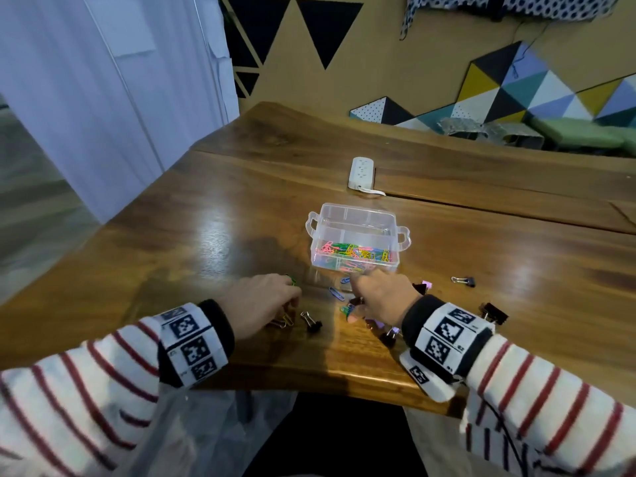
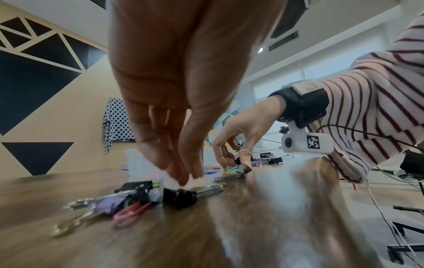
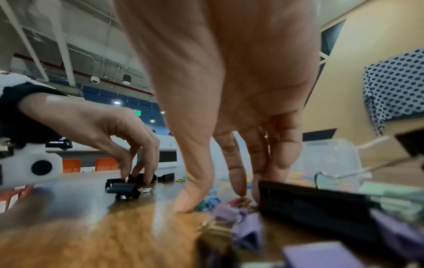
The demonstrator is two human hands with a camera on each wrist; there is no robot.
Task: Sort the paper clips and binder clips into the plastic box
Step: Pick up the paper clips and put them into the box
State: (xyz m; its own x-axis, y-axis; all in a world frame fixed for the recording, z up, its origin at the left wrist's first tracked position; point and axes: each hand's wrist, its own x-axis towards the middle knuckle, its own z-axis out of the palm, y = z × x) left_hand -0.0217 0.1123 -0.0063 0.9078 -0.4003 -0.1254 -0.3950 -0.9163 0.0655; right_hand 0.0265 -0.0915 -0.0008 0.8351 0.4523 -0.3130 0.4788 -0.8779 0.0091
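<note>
The clear plastic box [image 1: 358, 215] stands mid-table, with several coloured paper clips [image 1: 354, 253] in its near compartment. My left hand [image 1: 272, 301] [image 2: 183, 178] points down, fingertips pinched together on a yellow paper clip [image 1: 285, 320] among black binder clips [image 2: 179, 196]. My right hand [image 1: 361, 297] [image 3: 215, 201] is spread just in front of the box. Its thumb presses the table by green and blue paper clips [image 3: 207, 203], and its straight fingers touch down beside a black binder clip [image 3: 316, 204]. A blue paper clip [image 1: 336, 293] lies between the hands.
More binder clips lie loose: black ones [image 1: 313, 323] [image 1: 464, 280] [image 1: 494, 311] and purple ones [image 3: 247, 230]. A red paper clip [image 2: 130, 212] lies by my left hand. A white power strip [image 1: 361, 172] sits behind the box. The table's front edge [image 1: 327, 383] runs under my wrists.
</note>
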